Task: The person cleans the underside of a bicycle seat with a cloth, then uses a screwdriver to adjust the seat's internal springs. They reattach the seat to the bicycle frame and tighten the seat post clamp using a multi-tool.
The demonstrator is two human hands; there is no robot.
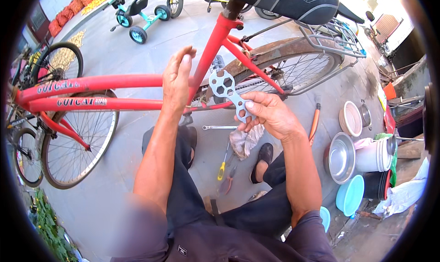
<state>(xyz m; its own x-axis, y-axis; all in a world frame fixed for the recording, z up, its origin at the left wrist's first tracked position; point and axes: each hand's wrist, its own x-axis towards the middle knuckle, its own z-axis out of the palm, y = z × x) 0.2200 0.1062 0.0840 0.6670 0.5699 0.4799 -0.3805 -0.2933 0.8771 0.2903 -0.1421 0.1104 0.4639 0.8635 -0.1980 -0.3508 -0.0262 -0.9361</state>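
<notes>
My right hand grips one end of a flat silver multi-hole bicycle spanner, thumb on top and fingers underneath. The spanner's wider end, with several hexagonal holes, points up and left in front of the red bicycle frame. Raised beside the seat tube, my left hand is open and holds nothing, its fingers stretched upward. It covers part of the frame's lower tubes, and whether it touches them I cannot tell. Behind the spanner are the chain and the rusty-fendered rear wheel.
Between my feet lie a wrench, a crumpled cloth, a yellow-handled screwdriver and pliers. An orange-handled tool lies to the right, near a metal basin and a turquoise basin. A tricycle stands far left.
</notes>
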